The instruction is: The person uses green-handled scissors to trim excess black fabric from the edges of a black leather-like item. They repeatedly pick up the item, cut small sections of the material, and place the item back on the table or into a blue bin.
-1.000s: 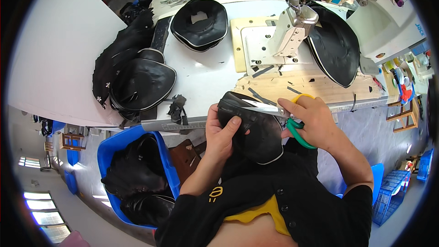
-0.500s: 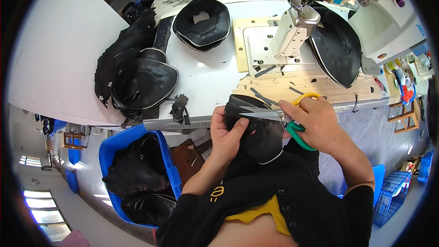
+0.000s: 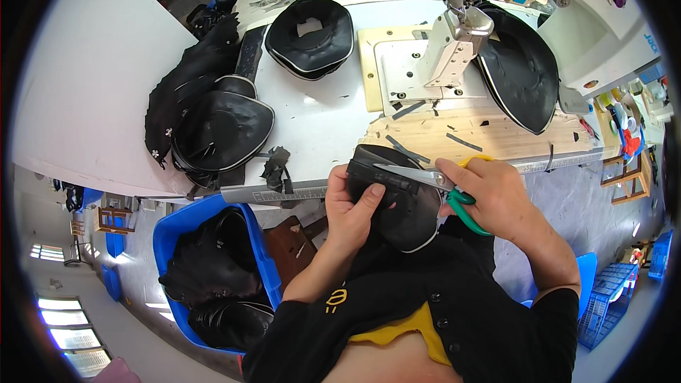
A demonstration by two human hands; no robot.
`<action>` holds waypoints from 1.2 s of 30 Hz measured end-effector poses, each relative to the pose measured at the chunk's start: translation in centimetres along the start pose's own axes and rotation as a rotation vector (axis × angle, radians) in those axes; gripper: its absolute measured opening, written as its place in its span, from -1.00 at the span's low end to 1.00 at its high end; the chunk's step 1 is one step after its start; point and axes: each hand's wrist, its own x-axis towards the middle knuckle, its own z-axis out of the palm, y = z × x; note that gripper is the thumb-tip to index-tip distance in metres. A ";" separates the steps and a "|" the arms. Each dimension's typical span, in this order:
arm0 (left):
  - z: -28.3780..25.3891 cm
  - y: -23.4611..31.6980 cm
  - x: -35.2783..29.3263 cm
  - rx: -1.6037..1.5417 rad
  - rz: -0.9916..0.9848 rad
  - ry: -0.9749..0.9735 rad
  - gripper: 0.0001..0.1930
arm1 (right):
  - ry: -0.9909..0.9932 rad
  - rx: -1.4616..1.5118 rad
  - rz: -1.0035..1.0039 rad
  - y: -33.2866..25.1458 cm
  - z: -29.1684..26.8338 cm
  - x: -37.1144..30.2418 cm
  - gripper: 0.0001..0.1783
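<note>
My left hand (image 3: 353, 206) grips a black leather-like piece (image 3: 408, 216) with a pale piped edge, its thumb pressed on the near face. The piece is held up just in front of the table edge. In my right hand (image 3: 493, 195) are scissors (image 3: 418, 175) with one green and one yellow handle loop. Their blades point left and lie across the upper part of the piece, close to my left thumb. The blades look nearly closed; whether material lies between them I cannot tell.
A sewing machine post (image 3: 454, 50) stands on the table, with a black piece (image 3: 521, 71) beside it. More piped black pieces (image 3: 223, 128) lie left, another stack (image 3: 310, 39) behind. Dark scraps (image 3: 464, 142) litter the wooden board. A blue bin (image 3: 164, 255) of black pieces sits below left.
The scissor blades have closed together from a wider spread, and the handle loops have drawn nearer each other. My left hand keeps its grip on the black piece.
</note>
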 end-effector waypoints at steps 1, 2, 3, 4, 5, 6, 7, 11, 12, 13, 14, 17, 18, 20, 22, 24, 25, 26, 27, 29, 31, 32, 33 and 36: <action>0.0 0.1 0.0 -0.017 -0.009 0.005 -0.70 | 0.025 0.026 0.015 0.1 0.2 -0.1 -0.33; 0.0 0.2 0.1 -0.034 -0.018 0.011 -0.70 | 0.050 0.052 0.029 0.3 0.4 -0.2 -0.33; -0.1 0.3 0.1 -0.050 -0.027 0.017 -0.70 | 0.076 0.080 0.044 0.4 0.6 -0.3 -0.33; -0.1 0.3 0.2 -0.061 -0.037 0.023 -0.70 | 0.063 0.043 0.023 0.4 0.4 -0.2 -0.32; -0.2 0.3 0.2 -0.073 -0.047 0.029 -0.70 | 0.050 0.007 0.002 0.4 -0.1 0.0 -0.31; -0.3 0.4 0.3 -0.084 -0.056 0.034 -0.70 | 0.037 -0.029 -0.020 0.4 -0.3 0.0 -0.30; -0.3 0.4 0.3 -0.094 -0.066 0.040 -0.70 | 0.039 -0.062 -0.030 0.3 -0.2 0.0 -0.30; -0.4 0.5 0.3 -0.115 -0.084 0.057 -0.68 | 0.064 -0.090 -0.039 0.4 0.5 -0.1 -0.30; -0.5 0.5 0.4 -0.121 -0.092 0.053 -0.68 | 0.076 -0.074 -0.032 0.5 0.8 -0.1 -0.30; -0.5 0.5 0.4 -0.127 -0.100 0.050 -0.67 | 0.091 -0.011 0.022 0.7 1.1 -0.1 -0.30; -0.5 0.6 0.5 -0.138 -0.112 0.026 -0.67 | 0.107 0.053 0.075 0.9 1.6 -0.2 -0.30; -0.7 1.7 2.0 -0.116 -0.147 -0.087 -0.67 | 0.126 0.178 0.225 1.8 2.5 0.1 -0.29; -1.2 2.4 3.1 -0.069 -0.164 -0.150 -0.68 | 0.128 0.210 0.273 2.2 3.0 0.3 -0.29; -2.3 4.0 6.1 0.129 -0.191 -0.253 -0.76 | 0.177 0.251 0.292 3.1 4.2 0.9 -0.27; -4.3 4.8 9.8 0.735 -0.097 -0.346 -0.82 | 0.171 0.285 0.359 3.7 5.9 1.9 -0.23; -6.4 4.1 12.2 1.395 0.252 -0.225 -0.82 | 0.290 0.185 0.293 4.9 8.1 2.7 -0.29; -7.0 3.9 12.8 1.520 0.411 -0.106 -0.81 | 0.328 0.127 0.270 5.6 9.2 2.9 -0.31; -7.5 4.0 13.1 1.561 0.460 -0.076 -0.82 | 0.365 0.069 0.246 6.2 10.0 3.2 -0.33; -7.5 4.4 13.3 1.603 0.512 -0.049 -0.83 | 0.420 0.007 0.172 6.6 10.3 3.7 -0.36; -7.2 5.4 13.4 1.697 0.586 -0.017 -0.86 | 0.386 -0.010 0.204 6.7 10.3 3.9 -0.37; -6.7 6.4 13.1 1.552 0.629 -0.062 -0.86 | 0.378 -0.022 0.226 6.9 10.4 3.8 -0.38; -6.4 6.9 13.0 1.479 0.649 -0.084 -0.86 | 0.368 -0.021 0.222 6.7 10.5 3.8 -0.38; -6.5 7.7 12.7 1.408 0.641 -0.123 -0.86 | 0.358 -0.019 0.210 6.6 10.5 4.0 -0.38; -5.2 10.3 11.4 1.301 0.526 -0.253 -0.88 | 0.336 -0.019 0.214 6.6 10.3 3.8 -0.40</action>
